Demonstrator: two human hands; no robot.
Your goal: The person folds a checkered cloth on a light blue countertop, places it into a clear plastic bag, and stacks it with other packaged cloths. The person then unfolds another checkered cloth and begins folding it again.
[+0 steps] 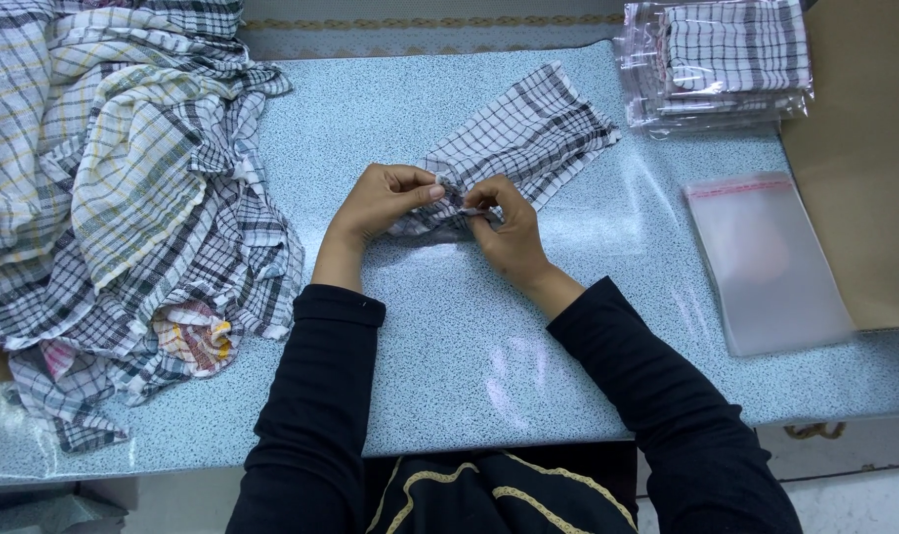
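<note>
A folded black-and-white checked cloth (528,133) lies stretched across the middle of the speckled blue table (449,346), running up and to the right. My left hand (380,198) pinches its near end from the left. My right hand (509,232) pinches the same bunched end from the right. Both thumbs and fingertips meet on the gathered fabric between the hands. Black sleeves cover both forearms.
A big loose heap of checked cloths (113,198) covers the table's left side. A stack of bagged folded cloths (721,59) stands at the back right. Empty clear plastic bags (766,257) lie at the right, beside brown cardboard (864,148).
</note>
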